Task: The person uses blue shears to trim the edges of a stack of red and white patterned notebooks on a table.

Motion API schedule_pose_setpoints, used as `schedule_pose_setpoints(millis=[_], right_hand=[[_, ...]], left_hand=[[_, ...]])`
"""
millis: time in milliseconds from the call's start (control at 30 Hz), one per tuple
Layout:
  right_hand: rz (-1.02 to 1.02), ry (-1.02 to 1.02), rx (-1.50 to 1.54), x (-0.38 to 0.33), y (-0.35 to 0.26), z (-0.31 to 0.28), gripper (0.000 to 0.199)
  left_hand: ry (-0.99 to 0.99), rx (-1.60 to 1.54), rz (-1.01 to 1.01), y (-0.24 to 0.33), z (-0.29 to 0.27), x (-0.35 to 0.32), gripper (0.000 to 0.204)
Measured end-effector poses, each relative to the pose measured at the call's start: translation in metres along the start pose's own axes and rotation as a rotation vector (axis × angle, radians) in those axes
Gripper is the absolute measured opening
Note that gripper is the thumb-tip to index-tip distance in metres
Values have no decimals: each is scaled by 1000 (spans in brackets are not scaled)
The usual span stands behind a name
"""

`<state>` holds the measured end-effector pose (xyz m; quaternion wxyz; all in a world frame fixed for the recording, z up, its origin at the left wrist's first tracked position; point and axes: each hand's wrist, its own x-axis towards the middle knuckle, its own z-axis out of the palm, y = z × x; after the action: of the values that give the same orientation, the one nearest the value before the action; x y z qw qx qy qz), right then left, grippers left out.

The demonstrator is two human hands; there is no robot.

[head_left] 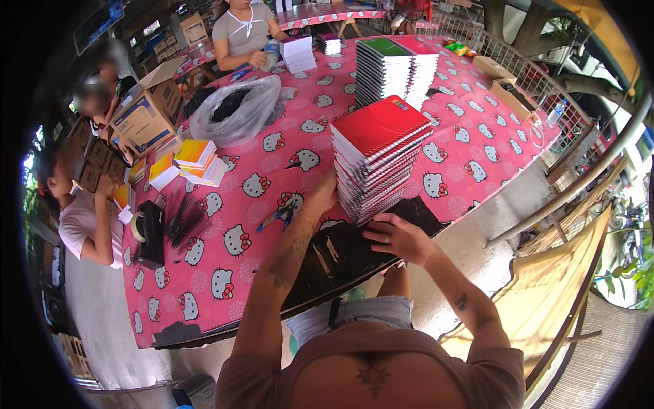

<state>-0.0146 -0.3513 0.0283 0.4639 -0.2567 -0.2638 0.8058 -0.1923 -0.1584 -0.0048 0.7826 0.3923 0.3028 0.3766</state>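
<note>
Red-covered spiral notebooks form a tall leaning stack (378, 160) near the middle of the pink cartoon-cat tablecloth (225, 273), just beyond a black sheet (347, 249) at the near edge. Left hand (325, 192) presses flat against the stack's left side (its fingers are partly hidden), and right hand (398, 237) rests open with spread fingers at the stack's near bottom corner. Farther away stands a second stack with a green cover (388, 68), and to the left lies a clear plastic bag (235, 109).

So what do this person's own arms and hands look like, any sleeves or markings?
Both forearms are bare, with no gloves, watch or rings that can be made out. The left forearm carries a dark tattoo along it; the right forearm has a small dark tattoo. The left hand and right hand are bare. Short brownish sleeves cover the upper arms.
</note>
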Motion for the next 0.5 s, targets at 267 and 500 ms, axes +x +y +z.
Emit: schedule_pose_setpoints(millis=[267, 500], right_hand=[[-159, 28, 291, 38, 40, 22, 29], [-256, 52, 364, 52, 51, 29, 28]], left_hand=[[154, 67, 303, 13, -52, 46, 41], [436, 1390, 518, 53, -38, -72, 31]])
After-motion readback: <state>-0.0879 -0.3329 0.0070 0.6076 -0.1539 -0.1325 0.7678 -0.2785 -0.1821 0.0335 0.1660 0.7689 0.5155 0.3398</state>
